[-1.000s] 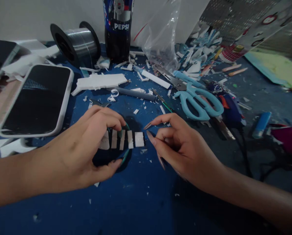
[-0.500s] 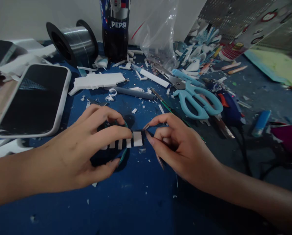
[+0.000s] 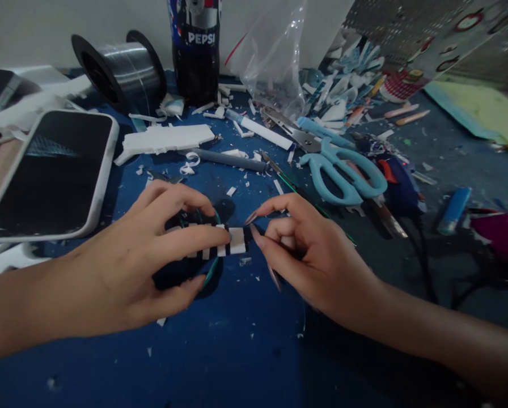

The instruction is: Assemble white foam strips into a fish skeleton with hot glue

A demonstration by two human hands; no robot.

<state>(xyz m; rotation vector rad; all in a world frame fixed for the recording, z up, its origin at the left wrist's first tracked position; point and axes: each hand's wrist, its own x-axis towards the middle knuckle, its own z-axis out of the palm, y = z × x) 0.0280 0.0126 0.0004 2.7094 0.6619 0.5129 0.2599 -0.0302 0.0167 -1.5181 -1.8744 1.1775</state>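
Note:
A dark strip with several small white foam pieces (image 3: 231,241) stuck across it lies on the blue table (image 3: 237,340). My left hand (image 3: 152,255) covers most of the strip, forefinger pressed along the white pieces and thumb curled below it. My right hand (image 3: 309,255) sits at the strip's right end, thumb and forefinger tips pinched at the last white piece, other fingers curled in. A thin green wire (image 3: 211,272) curves under my left hand.
A phone in a white case (image 3: 50,175) lies at left. Behind stand a wire spool (image 3: 118,71), a Pepsi bottle (image 3: 194,51) and a plastic bag (image 3: 275,62). Blue scissors (image 3: 343,170), a grey pen (image 3: 228,160), white foam offcuts (image 3: 169,139) and a blue lighter (image 3: 453,211) lie around.
My left forefinger has slid right along the row of white pieces and now presses on them. My right fingertips have closed in on the strip's right end.

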